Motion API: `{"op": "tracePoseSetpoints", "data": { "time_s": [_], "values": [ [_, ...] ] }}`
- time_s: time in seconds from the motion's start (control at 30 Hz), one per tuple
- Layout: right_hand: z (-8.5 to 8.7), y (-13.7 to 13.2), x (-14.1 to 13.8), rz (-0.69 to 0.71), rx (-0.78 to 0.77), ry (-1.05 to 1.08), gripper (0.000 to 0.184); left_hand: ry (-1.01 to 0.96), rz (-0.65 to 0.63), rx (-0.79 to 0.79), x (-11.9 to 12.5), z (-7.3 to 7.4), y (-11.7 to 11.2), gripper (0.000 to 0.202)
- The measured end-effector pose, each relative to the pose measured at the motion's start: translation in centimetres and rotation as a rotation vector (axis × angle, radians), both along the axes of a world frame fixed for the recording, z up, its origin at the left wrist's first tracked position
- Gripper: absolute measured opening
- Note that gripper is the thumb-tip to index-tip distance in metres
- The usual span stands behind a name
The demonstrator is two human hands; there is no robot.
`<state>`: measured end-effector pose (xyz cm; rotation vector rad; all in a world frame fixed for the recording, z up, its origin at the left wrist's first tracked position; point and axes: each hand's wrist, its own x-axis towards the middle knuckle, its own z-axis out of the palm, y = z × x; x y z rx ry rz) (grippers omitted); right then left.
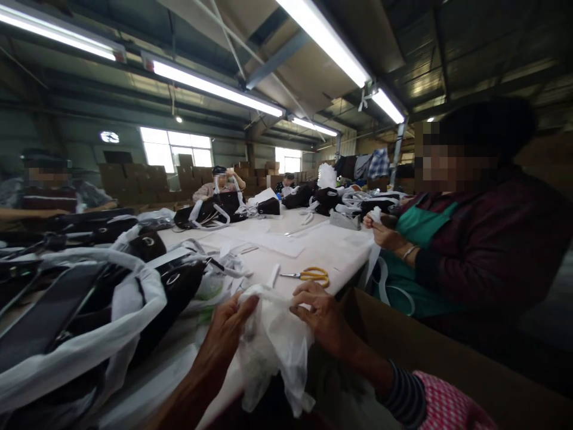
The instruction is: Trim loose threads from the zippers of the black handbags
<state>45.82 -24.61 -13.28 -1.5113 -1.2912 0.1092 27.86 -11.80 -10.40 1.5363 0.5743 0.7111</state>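
Observation:
A thin, translucent white plastic bag (277,340) hangs crumpled between my two hands at the near edge of the table. My left hand (230,322) pinches its upper left side between thumb and fingers. At the upper right, my right hand (320,313) grips the bag with bent fingers. Just beyond, yellow-handled scissors (313,275) lie on the white tabletop (255,239), their blades pointing left. To the left are black handbags (179,278) with metal eyelets, their handles wrapped in white material (85,343).
On my right a co-worker in a green apron (425,224) handles something white. A cardboard box (403,340) stands below the table edge. More wrapped black bags (224,206) lie farther along the table, with other people seated behind.

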Motion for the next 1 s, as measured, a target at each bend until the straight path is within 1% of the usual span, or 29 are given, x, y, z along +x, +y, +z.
{"op": "tracePoseSetpoints", "data": {
  "time_s": [0.07,0.17,0.2,0.23,0.27,0.3,0.33,0.37,0.4,0.47,0.5,0.53,0.57,0.63,0.7,0.77,0.83,0.87,0.93,1.0],
  "values": [
    [0.7,0.4,1.3,-0.036,0.045,0.094,0.016,0.143,-0.028,0.222,0.3,0.2,0.6,0.043],
    [1.9,1.0,3.4,-0.079,0.079,0.325,0.021,0.399,-0.068,0.603,0.4,0.6,1.9,0.028],
    [2.3,1.2,4.1,-0.075,0.079,0.386,0.025,0.465,-0.051,0.713,0.5,0.8,2.4,0.029],
    [2.6,1.4,4.8,-0.066,0.074,0.432,0.029,0.511,-0.011,0.802,0.7,1.1,2.8,0.035],
    [3.0,1.5,5.5,-0.057,0.068,0.466,0.033,0.539,0.044,0.867,0.9,1.5,3.4,0.041],
    [3.3,1.6,6.1,-0.050,0.068,0.490,0.037,0.549,0.103,0.897,1.1,1.9,4.0,0.044],
    [3.5,1.7,6.8,-0.046,0.074,0.512,0.040,0.534,0.155,0.882,1.3,2.4,4.6,0.043],
    [3.6,1.8,7.4,-0.041,0.079,0.535,0.043,0.484,0.187,0.816,1.6,2.9,5.3,0.040],
    [3.6,1.8,8.1,-0.036,0.080,0.560,0.047,0.405,0.204,0.701,1.9,3.2,6.0,0.037],
    [3.0,1.8,9.5,-0.031,0.054,0.610,0.052,0.206,0.206,0.403,2.4,3.5,7.1,0.035],
    [2.5,1.9,10.1,-0.031,0.030,0.627,0.055,0.116,0.196,0.268,2.7,3.4,7.5,0.037],
    [1.8,2.0,10.7,-0.033,0.001,0.635,0.057,0.052,0.185,0.167,3.0,3.1,7.8,0.040],
    [1.1,2.1,11.2,-0.041,-0.024,0.632,0.058,0.016,0.176,0.103,3.3,2.7,7.9,0.041],
    [-0.1,2.3,12.0,-0.087,-0.043,0.589,0.059,-0.002,0.160,0.046,3.9,1.8,7.7,0.043],
    [-0.7,2.2,12.2,-0.179,-0.029,0.484,0.059,-0.019,0.162,0.003,4.5,0.9,7.3,0.043],
    [-0.5,1.6,11.6,-0.273,0.029,0.301,0.056,-0.032,0.190,-0.055,5.1,0.5,7.0,0.042],
    [0.3,0.5,10.1,-0.305,0.083,0.070,0.049,-0.051,0.229,-0.130,5.5,0.3,6.8,0.043],
    [0.7,-0.2,9.0,-0.281,0.095,-0.049,0.046,-0.063,0.242,-0.166,5.7,0.3,6.8,0.044],
    [1.2,-1.3,6.6,-0.182,0.079,-0.255,0.045,-0.080,0.246,-0.209,6.0,0.2,6.8,0.046],
    [1.0,-1.6,4.4,-0.100,0.027,-0.399,0.050,-0.082,0.243,-0.215,6.4,0.2,6.6,0.050]
  ]
}}
